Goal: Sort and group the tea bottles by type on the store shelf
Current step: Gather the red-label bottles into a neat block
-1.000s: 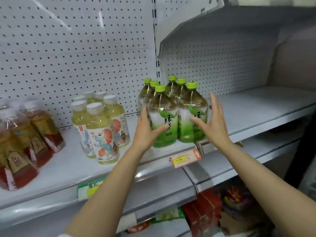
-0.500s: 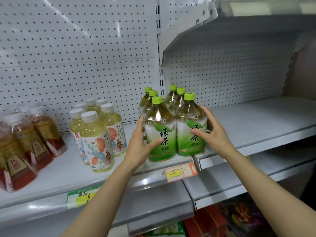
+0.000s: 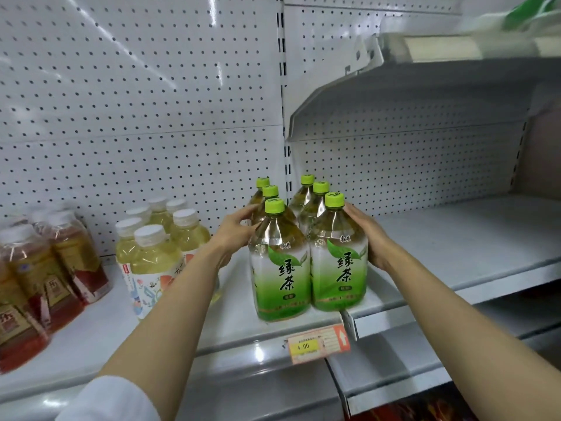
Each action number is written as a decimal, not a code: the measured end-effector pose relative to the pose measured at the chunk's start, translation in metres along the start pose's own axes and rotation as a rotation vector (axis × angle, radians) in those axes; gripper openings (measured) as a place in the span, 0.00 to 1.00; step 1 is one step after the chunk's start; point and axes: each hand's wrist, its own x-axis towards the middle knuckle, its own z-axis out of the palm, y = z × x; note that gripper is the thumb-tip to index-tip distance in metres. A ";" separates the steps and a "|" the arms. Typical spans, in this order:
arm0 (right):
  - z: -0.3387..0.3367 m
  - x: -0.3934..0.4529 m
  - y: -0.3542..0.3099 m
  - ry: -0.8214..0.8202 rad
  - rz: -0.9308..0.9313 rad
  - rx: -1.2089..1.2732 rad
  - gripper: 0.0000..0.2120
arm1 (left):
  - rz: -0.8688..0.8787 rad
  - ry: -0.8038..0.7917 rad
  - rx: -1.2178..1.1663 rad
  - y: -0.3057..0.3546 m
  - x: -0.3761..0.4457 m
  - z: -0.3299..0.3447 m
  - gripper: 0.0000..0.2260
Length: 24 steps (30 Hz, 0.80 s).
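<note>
Both grips press flat against the green tea bottles point(image 3: 306, 253) at frame centre: left hand point(image 3: 235, 230) on the cluster's left side, right hand point(image 3: 368, 235) on its right, fingers straight. Six green-capped bottles stand upright on the shelf point(image 3: 455, 253). Pale yellow tea bottles point(image 3: 154, 253) stand left of them; amber tea bottles point(image 3: 39, 268) occupy the far left.

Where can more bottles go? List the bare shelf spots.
Free: the shelf right of the green tea bottles. Crowded: leftward, where the pale yellow bottles and amber bottles stand close.
</note>
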 end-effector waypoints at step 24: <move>0.057 -0.084 -0.029 0.577 -0.862 -0.541 0.10 | 0.503 0.984 0.420 -0.052 -0.163 -0.056 0.24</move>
